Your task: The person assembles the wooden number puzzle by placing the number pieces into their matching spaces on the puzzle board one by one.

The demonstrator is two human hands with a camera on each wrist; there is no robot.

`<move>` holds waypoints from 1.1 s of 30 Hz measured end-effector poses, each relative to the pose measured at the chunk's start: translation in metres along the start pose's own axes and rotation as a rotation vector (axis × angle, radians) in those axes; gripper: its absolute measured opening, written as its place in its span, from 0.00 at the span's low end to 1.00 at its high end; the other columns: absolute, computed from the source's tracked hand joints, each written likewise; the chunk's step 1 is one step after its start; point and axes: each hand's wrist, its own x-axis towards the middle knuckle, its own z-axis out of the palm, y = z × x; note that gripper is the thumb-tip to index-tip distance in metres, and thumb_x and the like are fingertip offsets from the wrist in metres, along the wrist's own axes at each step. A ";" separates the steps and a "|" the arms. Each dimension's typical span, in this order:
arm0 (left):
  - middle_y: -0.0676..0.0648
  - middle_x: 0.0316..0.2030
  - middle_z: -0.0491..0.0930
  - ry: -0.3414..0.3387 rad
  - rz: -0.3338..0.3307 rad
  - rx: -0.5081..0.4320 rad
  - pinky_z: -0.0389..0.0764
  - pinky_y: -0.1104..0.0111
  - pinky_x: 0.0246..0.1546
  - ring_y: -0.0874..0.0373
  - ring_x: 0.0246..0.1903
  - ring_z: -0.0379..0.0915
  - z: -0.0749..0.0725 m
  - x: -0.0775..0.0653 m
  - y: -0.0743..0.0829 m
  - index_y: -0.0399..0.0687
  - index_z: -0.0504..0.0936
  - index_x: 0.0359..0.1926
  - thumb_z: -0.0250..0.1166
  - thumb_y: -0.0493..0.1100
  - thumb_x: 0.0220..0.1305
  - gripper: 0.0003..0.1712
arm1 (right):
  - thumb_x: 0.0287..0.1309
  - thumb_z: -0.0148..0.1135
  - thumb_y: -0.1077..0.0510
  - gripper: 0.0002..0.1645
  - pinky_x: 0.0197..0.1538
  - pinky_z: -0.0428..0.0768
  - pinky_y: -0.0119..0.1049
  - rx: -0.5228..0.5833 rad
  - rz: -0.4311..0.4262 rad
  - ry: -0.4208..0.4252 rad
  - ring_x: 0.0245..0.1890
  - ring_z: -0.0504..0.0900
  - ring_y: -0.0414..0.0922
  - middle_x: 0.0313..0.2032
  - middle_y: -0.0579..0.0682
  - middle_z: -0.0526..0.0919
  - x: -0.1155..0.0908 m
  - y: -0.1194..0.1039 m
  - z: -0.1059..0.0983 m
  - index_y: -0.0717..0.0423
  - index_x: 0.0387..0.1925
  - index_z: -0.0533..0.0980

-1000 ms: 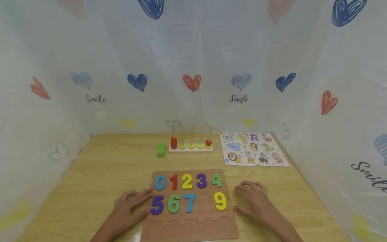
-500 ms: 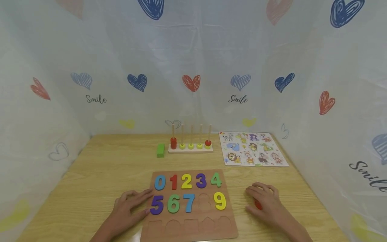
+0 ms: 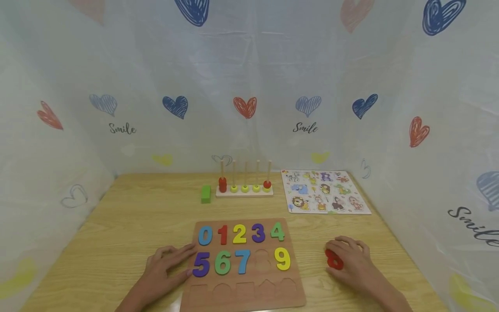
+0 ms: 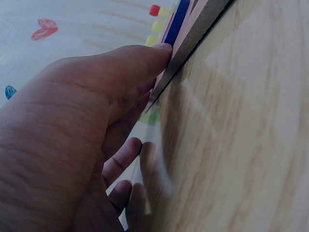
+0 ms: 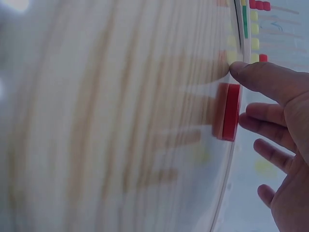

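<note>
A brown number puzzle board (image 3: 243, 301) lies on the table with colored digits in its recesses. Between the blue 7 (image 3: 242, 261) and the yellow 9 (image 3: 282, 258) is a bare 8-shaped recess. My left hand (image 3: 165, 268) rests at the board's left edge beside the purple 5 (image 3: 201, 264), its thumb touching the edge in the left wrist view. Right of the board a red number 8 (image 3: 334, 260) lies flat on the wood. My right hand (image 3: 354, 262) is over its right part, with thumb and fingers spread about the red 8 (image 5: 231, 112).
Behind the board stand a peg counter (image 3: 244, 194) with red and yellow beads and a green block (image 3: 205, 194). An animal picture board (image 3: 325, 193) lies at the back right. Printed curtains (image 3: 249, 65) enclose the table's back and sides.
My right hand has moved right, away from the board's edge, and the red 8 under it has come into view. My left hand stays at the board.
</note>
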 end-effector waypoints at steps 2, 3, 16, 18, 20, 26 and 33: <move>0.59 0.66 0.74 0.001 0.002 -0.003 0.55 0.43 0.50 0.52 0.56 0.60 0.000 0.000 0.000 0.66 0.79 0.65 0.70 0.58 0.62 0.29 | 0.40 0.82 0.49 0.30 0.53 0.59 0.62 -0.012 0.021 -0.015 0.57 0.71 0.53 0.48 0.46 0.83 -0.001 0.002 -0.001 0.49 0.47 0.82; 0.59 0.66 0.74 0.002 0.003 -0.003 0.55 0.42 0.50 0.52 0.56 0.60 0.000 0.000 -0.001 0.66 0.79 0.65 0.70 0.58 0.62 0.29 | 0.40 0.82 0.48 0.30 0.53 0.59 0.63 -0.020 0.030 -0.020 0.57 0.71 0.54 0.48 0.46 0.83 -0.001 0.003 -0.001 0.49 0.47 0.82; 0.57 0.65 0.75 0.016 0.015 -0.001 0.56 0.41 0.50 0.51 0.56 0.61 0.001 0.000 -0.001 0.65 0.79 0.64 0.71 0.57 0.61 0.30 | 0.39 0.82 0.43 0.25 0.53 0.59 0.62 -0.063 0.014 -0.005 0.55 0.73 0.51 0.43 0.43 0.85 0.001 0.003 -0.005 0.46 0.41 0.84; 0.57 0.65 0.75 0.018 0.015 0.005 0.56 0.41 0.50 0.51 0.56 0.61 0.001 0.001 -0.001 0.65 0.79 0.64 0.71 0.58 0.61 0.30 | 0.39 0.82 0.43 0.26 0.53 0.59 0.62 -0.067 0.004 0.005 0.55 0.74 0.51 0.43 0.43 0.85 0.001 0.000 -0.005 0.47 0.41 0.84; 0.57 0.65 0.75 0.020 0.016 0.006 0.55 0.41 0.50 0.51 0.56 0.62 0.001 0.000 -0.001 0.65 0.79 0.64 0.71 0.57 0.61 0.30 | 0.39 0.81 0.42 0.26 0.53 0.59 0.62 -0.073 -0.003 0.012 0.55 0.74 0.51 0.44 0.44 0.85 0.002 -0.003 -0.005 0.48 0.41 0.85; 0.58 0.65 0.75 0.025 0.019 0.009 0.55 0.42 0.51 0.50 0.56 0.62 0.000 0.000 0.000 0.64 0.80 0.64 0.71 0.57 0.61 0.30 | 0.40 0.81 0.41 0.28 0.55 0.58 0.61 -0.058 -0.017 0.017 0.56 0.74 0.51 0.45 0.43 0.85 0.007 -0.012 -0.005 0.49 0.43 0.85; 0.58 0.65 0.75 0.032 0.031 0.023 0.56 0.48 0.48 0.51 0.55 0.62 0.000 -0.001 0.001 0.64 0.80 0.64 0.71 0.57 0.61 0.29 | 0.41 0.81 0.41 0.27 0.56 0.57 0.61 -0.029 -0.018 -0.007 0.57 0.73 0.50 0.45 0.43 0.85 0.012 -0.023 -0.005 0.48 0.43 0.85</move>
